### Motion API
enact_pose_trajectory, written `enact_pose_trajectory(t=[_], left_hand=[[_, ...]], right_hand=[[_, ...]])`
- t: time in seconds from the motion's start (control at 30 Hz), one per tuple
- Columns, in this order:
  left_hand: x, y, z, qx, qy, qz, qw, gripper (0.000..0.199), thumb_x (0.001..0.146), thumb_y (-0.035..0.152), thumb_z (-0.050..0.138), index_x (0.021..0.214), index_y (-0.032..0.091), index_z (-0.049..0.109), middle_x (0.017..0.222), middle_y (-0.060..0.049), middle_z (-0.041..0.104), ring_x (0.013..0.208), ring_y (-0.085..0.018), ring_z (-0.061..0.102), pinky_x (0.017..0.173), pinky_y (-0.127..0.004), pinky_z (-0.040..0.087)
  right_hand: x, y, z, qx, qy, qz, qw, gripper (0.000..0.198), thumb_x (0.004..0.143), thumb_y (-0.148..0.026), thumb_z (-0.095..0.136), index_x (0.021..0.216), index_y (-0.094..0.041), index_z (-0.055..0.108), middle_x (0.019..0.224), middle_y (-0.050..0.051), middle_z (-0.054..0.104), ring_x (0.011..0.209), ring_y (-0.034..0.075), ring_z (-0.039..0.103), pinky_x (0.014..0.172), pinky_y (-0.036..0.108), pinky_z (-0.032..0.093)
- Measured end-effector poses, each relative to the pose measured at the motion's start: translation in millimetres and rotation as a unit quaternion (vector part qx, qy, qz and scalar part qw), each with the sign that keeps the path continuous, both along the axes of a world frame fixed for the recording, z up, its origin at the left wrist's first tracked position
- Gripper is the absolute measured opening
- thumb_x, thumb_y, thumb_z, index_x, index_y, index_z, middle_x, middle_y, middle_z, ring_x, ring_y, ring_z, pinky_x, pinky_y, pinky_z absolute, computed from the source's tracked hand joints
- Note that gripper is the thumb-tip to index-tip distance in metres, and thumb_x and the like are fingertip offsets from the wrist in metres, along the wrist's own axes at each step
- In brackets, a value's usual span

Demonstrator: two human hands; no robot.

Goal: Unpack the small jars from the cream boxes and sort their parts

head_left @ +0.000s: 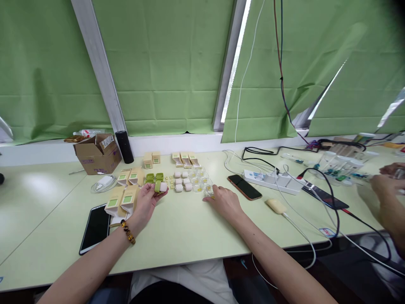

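Note:
My left hand (146, 204) is closed around a small green case (157, 186) with a pale pink block (163, 187) against it, raised just over the table. With its fingers together, my right hand (226, 202) grips a clear plastic cap (209, 191) with a yellow mark at the near edge of a cluster of similar clear caps (198, 180). Pale pink blocks (179, 188) stand in rows left of that cluster. Further left are tiny yellow pieces (171, 182) and more green cases (149, 178).
Small beige boxes (114, 202) stand by my left forearm, beside a phone (95, 228). Behind them are a cardboard box (97, 154) and a black cylinder (124, 147). A second phone (244, 187), a power strip (272, 180) and loose cables lie right. Another person's hands (387, 185) work far right.

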State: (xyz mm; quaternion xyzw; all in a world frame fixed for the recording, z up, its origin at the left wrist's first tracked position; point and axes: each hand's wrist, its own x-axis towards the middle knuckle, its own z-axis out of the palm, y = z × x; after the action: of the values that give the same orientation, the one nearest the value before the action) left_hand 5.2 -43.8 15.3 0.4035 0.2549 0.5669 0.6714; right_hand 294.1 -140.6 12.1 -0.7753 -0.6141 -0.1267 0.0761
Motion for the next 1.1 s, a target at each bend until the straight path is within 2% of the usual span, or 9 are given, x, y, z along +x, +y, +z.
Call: enact_pose_trajectory(t=[0.13,0.2,0.3,0.4,0.47,0.6,0.77,0.97,1.1], left_hand=[[0,1,-0.5,-0.004,-0.003,0.004,1.000,0.023,0.088,0.026,0.079,0.089,0.017,0.059,0.100,-0.007,0.076,0.094,-0.021,0.077,0.097,-0.045,0.063],[0,1,-0.6,-0.007,0.001,0.001,1.000,0.022,0.090,0.027,0.078,0.090,0.017,0.058,0.101,-0.008,0.076,0.095,-0.022,0.077,0.097,-0.045,0.063],[1,0,0.0,-0.019,0.013,-0.011,1.000,0.020,0.091,0.027,0.076,0.093,0.018,0.058,0.103,-0.010,0.077,0.097,-0.024,0.078,0.094,-0.041,0.064],[1,-1,1.3,-0.037,0.021,-0.027,0.999,0.017,0.092,0.024,0.073,0.095,0.018,0.058,0.103,-0.012,0.078,0.098,-0.024,0.079,0.084,-0.035,0.065],[1,-3,1.8,-0.048,0.024,-0.036,0.998,0.014,0.092,0.022,0.071,0.097,0.017,0.059,0.103,-0.012,0.078,0.097,-0.025,0.079,0.077,-0.031,0.065],[1,-4,0.6,-0.052,0.014,-0.061,0.997,0.018,0.089,0.019,0.072,0.104,0.016,0.063,0.106,-0.012,0.078,0.096,-0.024,0.079,0.073,-0.028,0.064],[3,-5,-2.5,-0.009,0.003,-0.089,0.996,0.027,0.086,0.024,0.079,0.108,0.017,0.064,0.112,-0.009,0.076,0.098,-0.022,0.077,0.077,-0.030,0.063],[8,-13,-3.2,0.019,0.024,-0.106,0.994,0.027,0.084,0.031,0.083,0.098,0.018,0.064,0.094,-0.002,0.071,0.071,-0.008,0.064,0.068,-0.021,0.056],[5,-14,0.6,0.042,0.067,-0.094,0.992,0.033,0.083,0.040,0.083,0.100,0.018,0.065,0.096,-0.003,0.070,0.078,-0.012,0.065,0.073,-0.026,0.058]], right_hand=[[5,-9,12,0.048,0.012,-0.024,0.998,0.051,0.086,-0.059,0.078,0.111,-0.019,0.060,0.091,0.010,0.075,0.077,0.029,0.073,0.060,0.031,0.040],[5,-14,26,0.135,0.023,-0.015,0.990,0.047,0.087,-0.058,0.078,0.109,-0.021,0.059,0.100,0.011,0.074,0.081,0.030,0.072,0.062,0.032,0.042],[-7,-16,49,0.262,0.056,0.107,0.957,0.038,0.092,-0.052,0.074,0.109,-0.022,0.060,0.108,0.013,0.072,0.094,0.032,0.069,0.075,0.038,0.049],[-35,-5,60,0.307,0.103,0.260,0.910,0.018,0.099,-0.038,0.064,0.109,-0.022,0.062,0.110,0.013,0.072,0.102,0.031,0.068,0.086,0.042,0.053],[-58,7,58,0.314,0.117,0.315,0.888,0.016,0.099,-0.027,0.059,0.115,-0.023,0.063,0.113,0.013,0.072,0.107,0.031,0.068,0.090,0.044,0.055],[-99,33,36,0.283,0.186,0.391,0.856,0.043,0.092,-0.024,0.067,0.134,-0.020,0.057,0.127,0.015,0.069,0.116,0.032,0.066,0.094,0.049,0.058],[-127,50,5,0.255,0.357,0.357,0.825,0.069,0.080,-0.025,0.082,0.141,-0.024,0.050,0.128,0.012,0.066,0.113,0.029,0.065,0.093,0.047,0.060],[-129,55,-8,0.278,0.406,0.356,0.794,0.047,0.083,-0.025,0.081,0.125,-0.024,0.060,0.119,0.011,0.067,0.110,0.029,0.064,0.089,0.045,0.059],[-120,53,-7,0.283,0.376,0.382,0.795,0.046,0.085,-0.020,0.076,0.128,-0.026,0.060,0.119,0.010,0.069,0.112,0.029,0.063,0.091,0.046,0.057]])
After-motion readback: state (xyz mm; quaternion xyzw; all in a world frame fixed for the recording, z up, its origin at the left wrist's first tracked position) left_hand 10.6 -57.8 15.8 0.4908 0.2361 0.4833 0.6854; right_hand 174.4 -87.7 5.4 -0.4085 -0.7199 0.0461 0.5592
